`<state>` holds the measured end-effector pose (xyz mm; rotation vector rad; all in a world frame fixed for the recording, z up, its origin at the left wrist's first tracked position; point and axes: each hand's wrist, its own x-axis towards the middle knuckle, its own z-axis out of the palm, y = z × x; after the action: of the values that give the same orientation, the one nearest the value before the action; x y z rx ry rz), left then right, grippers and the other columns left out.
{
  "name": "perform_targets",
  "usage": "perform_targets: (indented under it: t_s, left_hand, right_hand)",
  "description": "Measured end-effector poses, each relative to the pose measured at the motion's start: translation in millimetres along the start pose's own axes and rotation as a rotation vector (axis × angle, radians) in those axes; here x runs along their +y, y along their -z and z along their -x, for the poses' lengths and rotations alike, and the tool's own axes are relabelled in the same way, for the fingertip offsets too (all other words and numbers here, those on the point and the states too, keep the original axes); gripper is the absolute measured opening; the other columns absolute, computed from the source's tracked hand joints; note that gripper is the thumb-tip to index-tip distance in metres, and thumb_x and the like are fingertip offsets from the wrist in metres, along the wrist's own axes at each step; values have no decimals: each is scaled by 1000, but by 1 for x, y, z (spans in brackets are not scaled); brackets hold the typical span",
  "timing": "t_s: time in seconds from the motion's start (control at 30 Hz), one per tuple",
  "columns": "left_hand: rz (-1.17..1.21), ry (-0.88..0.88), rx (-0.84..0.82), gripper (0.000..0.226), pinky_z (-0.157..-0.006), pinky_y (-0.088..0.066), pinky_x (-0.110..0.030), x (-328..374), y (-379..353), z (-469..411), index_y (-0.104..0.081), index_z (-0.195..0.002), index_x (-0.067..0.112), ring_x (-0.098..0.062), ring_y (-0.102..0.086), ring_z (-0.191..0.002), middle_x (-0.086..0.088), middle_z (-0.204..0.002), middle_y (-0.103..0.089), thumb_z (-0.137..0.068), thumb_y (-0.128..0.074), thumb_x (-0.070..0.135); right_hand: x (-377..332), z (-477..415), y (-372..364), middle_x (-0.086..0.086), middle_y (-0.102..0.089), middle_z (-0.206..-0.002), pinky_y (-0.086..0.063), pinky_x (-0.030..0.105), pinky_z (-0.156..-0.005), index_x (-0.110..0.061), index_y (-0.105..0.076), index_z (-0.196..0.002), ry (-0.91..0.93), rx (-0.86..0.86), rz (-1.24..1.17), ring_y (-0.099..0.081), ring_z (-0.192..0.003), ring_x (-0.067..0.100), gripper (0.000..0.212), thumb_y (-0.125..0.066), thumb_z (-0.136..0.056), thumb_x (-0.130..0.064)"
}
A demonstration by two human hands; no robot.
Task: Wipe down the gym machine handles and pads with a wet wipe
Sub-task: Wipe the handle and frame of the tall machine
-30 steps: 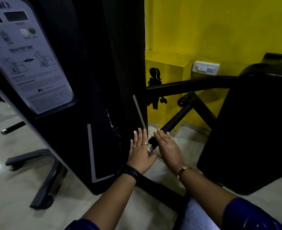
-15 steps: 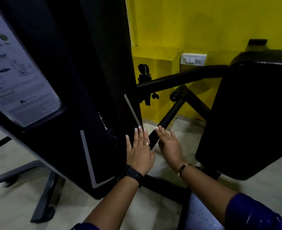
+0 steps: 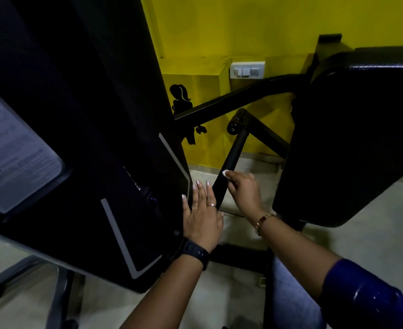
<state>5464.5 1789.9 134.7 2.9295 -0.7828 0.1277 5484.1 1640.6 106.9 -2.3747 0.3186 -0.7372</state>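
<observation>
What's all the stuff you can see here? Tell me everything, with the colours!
machine cover: one, black, fills the left
instruction sticker: one, whitish, on the machine cover, far left
handle bar: one, black, slanting, middle
frame bar: one, black, above the handle bar
pad: one, black, big, right
wall: yellow, behind
switch plate: one, white, on the wall
ponytail figure sticker: one, black, on the wall
floor: pale, below
machine foot: one, grey, bottom left
watch: one, black, left wrist
bracelet: one, gold, right wrist
rings: two, left hand
sleeve: blue, bottom right
left hand: flat on the machine cover's edge
right hand: curled against the handle bar; no wipe visible
</observation>
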Motion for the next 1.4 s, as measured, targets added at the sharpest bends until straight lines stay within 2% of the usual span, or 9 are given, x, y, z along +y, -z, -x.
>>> perform_targets:
  t_s: [0.27, 0.47, 0.57, 0.67, 0.77, 0.83, 0.93, 1.3, 1.4]
  left_hand:
    - [50, -8, -99, 82, -118, 10, -46, -4, 11, 1, 23, -147, 6, -25, 15, -150, -15, -161, 15, -102, -37, 38]
    - [75, -4, -138, 80, -120, 7, -46, -6, 12, 1, 18, -151, 4, -24, 14, -150, -15, -162, 14, -102, -36, 35]
    - [133, 7, -158, 83, -120, 6, -46, -6, 15, 1, 22, -149, 4, -24, 14, -150, -14, -162, 13, -101, -40, 30]
    - [147, 13, -169, 85, -120, 6, -45, -4, 18, 2, 25, -148, 5, -24, 15, -150, -14, -162, 14, -101, -41, 28]
    - [125, 6, -155, 88, -120, 4, -46, -4, 19, 3, 24, -149, 5, -25, 13, -150, -14, -162, 12, -100, -43, 35]
    - [108, 5, -161, 87, -120, 3, -47, -3, 19, 3, 23, -149, 5, -26, 12, -150, -14, -162, 13, -101, -43, 35]
    - [119, 3, -172, 83, -120, 6, -46, -3, 20, 3, 24, -149, 5, -25, 15, -149, -14, -162, 16, -101, -40, 28]
    - [22, 4, -90, 84, -119, 8, -46, 1, 15, 4, 33, -136, 7, -26, 16, -149, -15, -161, 18, -102, -37, 37]
    - [-20, 19, -52, 83, -117, 12, -46, 4, 13, 3, 30, -137, 5, -25, 17, -149, -15, -161, 17, -101, -37, 39]
  right_hand:
    - [-17, 48, -1, 14, -70, -111, -38, 10, -86, -4, -70, -113, -17, 91, -185, -62, -102, 19, 32, -65, -82, 0]
    - [-24, 22, -6, 13, -63, -117, -52, 37, -91, -4, -64, -121, -373, 52, -361, -62, -105, 27, 34, -60, -88, 2]
    - [-44, 46, 4, 8, -68, -105, -45, 12, -87, -6, -71, -111, -224, 30, -347, -61, -100, 15, 28, -64, -85, 2]
    - [-49, 66, 8, 6, -69, -99, -43, 18, -85, -8, -73, -105, -108, 17, -268, -56, -95, 10, 29, -64, -81, 5]
    - [-40, 50, 2, 6, -69, -96, -48, 29, -84, -11, -74, -98, -285, 75, -294, -62, -93, 20, 25, -63, -81, 4]
    - [-44, 40, 1, 7, -66, -99, -49, 21, -79, -11, -73, -99, -387, 80, -352, -62, -91, 19, 23, -61, -84, 2]
    - [-55, 46, 4, 1, -64, -95, -39, 6, -75, -9, -72, -98, -257, 16, -325, -56, -89, 9, 23, -60, -84, 4]
    - [-23, 8, -9, 7, -58, -99, -54, 40, -67, -7, -68, -97, -400, 142, -391, -62, -76, 28, 14, -59, -89, 0]
    - [-20, -1, -8, 10, -61, -102, -51, 29, -78, -6, -70, -102, -366, 117, -359, -62, -88, 25, 19, -59, -89, 0]
